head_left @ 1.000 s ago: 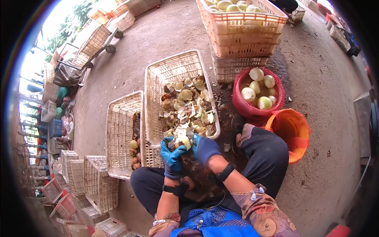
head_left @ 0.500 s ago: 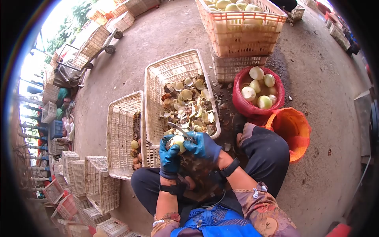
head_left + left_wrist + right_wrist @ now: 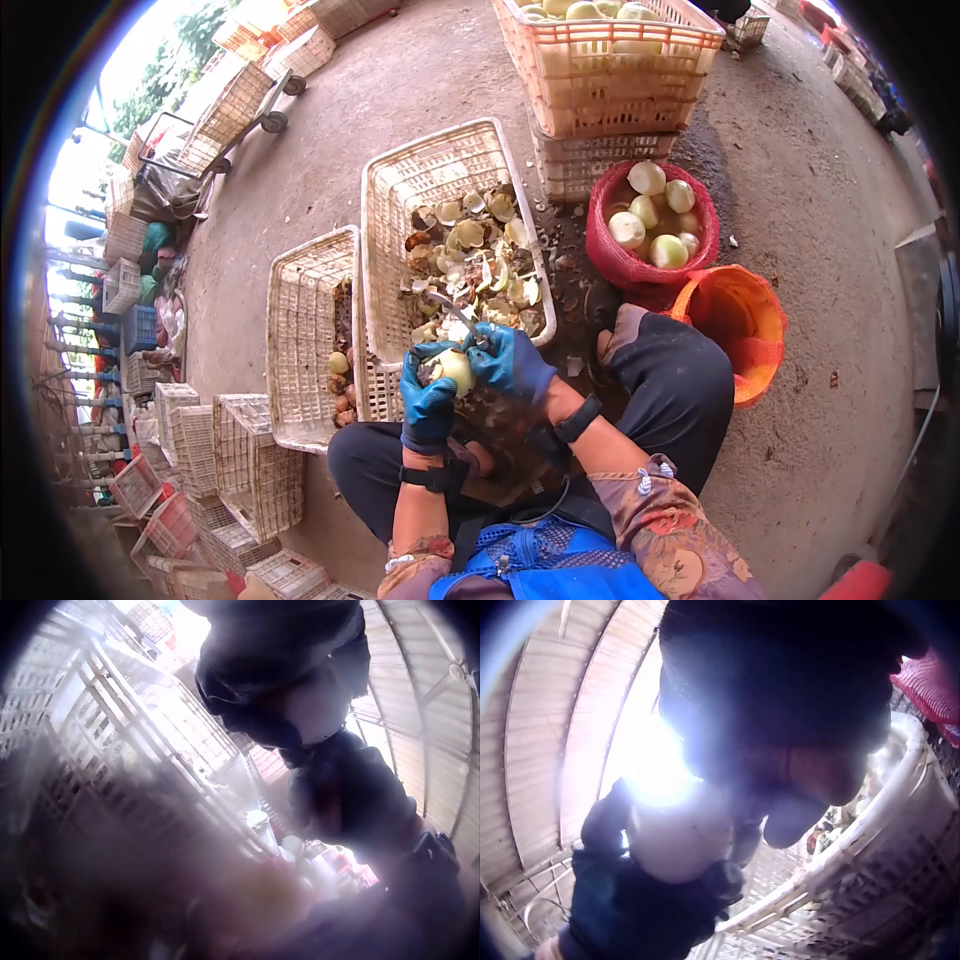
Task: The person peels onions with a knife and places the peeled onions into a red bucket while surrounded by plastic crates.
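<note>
In the head view the left hand (image 3: pixel 428 400), in a blue glove, grips a pale onion (image 3: pixel 455 371) with a dark patch on its left side. The gloved right hand (image 3: pixel 508 360) holds a knife (image 3: pixel 450 308) whose blade points up and left, its fingers close against the onion's right side. Both hands are over the near edge of a white crate (image 3: pixel 375 240) holding peels and scraps (image 3: pixel 470 240). The right wrist view shows the round onion (image 3: pixel 679 840) in the left hand (image 3: pixel 641 907); the left wrist view is dark and blurred.
A second white crate (image 3: pixel 285 300) with some brown onions stands left. To the right are a red basket (image 3: pixel 608 250) of peeled onions and an orange bag (image 3: pixel 765 350). Stacked crates (image 3: pixel 610 90) of onions stand at the back; more crates (image 3: pixel 245 460) lie left.
The knife came into view beside the onion half a second ago. Since then the right hand has shifted slightly up, and more of the onion's pale side shows.
</note>
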Tool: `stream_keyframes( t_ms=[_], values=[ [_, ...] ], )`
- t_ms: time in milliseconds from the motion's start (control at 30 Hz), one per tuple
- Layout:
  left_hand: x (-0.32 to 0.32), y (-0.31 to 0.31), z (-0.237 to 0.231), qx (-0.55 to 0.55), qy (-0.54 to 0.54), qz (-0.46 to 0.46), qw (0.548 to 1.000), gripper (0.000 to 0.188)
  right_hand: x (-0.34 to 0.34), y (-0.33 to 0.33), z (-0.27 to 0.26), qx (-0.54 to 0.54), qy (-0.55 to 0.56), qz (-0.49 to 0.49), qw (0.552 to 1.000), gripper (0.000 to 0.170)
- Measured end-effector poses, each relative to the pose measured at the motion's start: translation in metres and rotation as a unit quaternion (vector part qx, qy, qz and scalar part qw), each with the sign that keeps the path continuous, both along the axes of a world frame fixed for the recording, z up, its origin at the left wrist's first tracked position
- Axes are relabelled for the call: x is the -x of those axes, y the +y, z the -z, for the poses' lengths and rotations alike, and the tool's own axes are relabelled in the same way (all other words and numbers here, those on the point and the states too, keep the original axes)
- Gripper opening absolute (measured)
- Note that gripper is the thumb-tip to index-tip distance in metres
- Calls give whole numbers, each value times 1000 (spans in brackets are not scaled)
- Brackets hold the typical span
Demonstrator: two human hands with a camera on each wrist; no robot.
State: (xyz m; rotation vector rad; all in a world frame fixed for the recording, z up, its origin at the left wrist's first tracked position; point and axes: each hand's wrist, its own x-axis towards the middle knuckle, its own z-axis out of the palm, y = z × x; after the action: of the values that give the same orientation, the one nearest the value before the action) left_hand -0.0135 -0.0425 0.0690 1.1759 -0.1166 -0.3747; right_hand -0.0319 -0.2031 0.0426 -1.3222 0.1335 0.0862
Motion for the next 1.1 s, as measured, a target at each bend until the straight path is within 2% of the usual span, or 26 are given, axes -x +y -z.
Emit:
stream_keyframes(
  t_ms=[100,133,167,233,267,367,500,567,667,700,733,767,800,900,933,1033,1100],
  values=[
    [1,-2,6,24,16,-20,999,55,3,-3,-16,68,-20,50,996,13],
    [0,-4,8,-3,-11,-37,999,54,5,-4,-16,99,-23,33,994,19],
    [-2,-1,8,-20,-19,-31,999,53,7,-7,-17,194,-72,39,978,21],
    [-6,2,-2,-53,-34,-22,998,53,11,-11,-19,378,-166,45,910,25],
    [-5,1,-7,-53,-24,-23,998,53,13,-13,-15,453,-167,7,876,33],
    [-4,1,-6,-95,-49,-38,994,54,15,-13,-17,538,-177,-23,824,35],
    [0,-4,-14,-132,-57,-48,988,55,16,-11,-19,584,-130,-40,800,38],
    [-1,2,-2,-134,-62,-69,987,59,15,-8,-12,613,-92,-35,784,36],
    [-1,3,1,-87,-62,-87,990,64,9,-12,-3,574,18,-41,817,35],
    [-1,0,-1,-62,-61,-90,992,65,8,-11,-2,442,37,-17,896,34],
    [-1,-2,-5,-49,-50,-85,994,70,8,-9,-1,300,54,5,952,34],
    [-2,-2,-5,-50,-51,-84,994,71,8,-6,-1,150,70,27,986,34],
    [-3,-1,-5,-52,-52,-82,994,72,10,-6,-19,-68,89,14,994,34],
    [-6,-2,-8,-66,-76,-50,994,77,5,9,-6,-209,-2,-1,978,34],
    [-6,-3,-10,-72,-88,-35,993,79,5,7,-2,-174,5,-13,985,28],
    [-6,-7,-17,-91,-100,-13,991,83,8,-5,-9,-215,76,-30,973,24],
    [-12,-8,-12,-92,-117,-12,989,83,6,-5,-6,-118,21,-1,993,23]
  ],
)
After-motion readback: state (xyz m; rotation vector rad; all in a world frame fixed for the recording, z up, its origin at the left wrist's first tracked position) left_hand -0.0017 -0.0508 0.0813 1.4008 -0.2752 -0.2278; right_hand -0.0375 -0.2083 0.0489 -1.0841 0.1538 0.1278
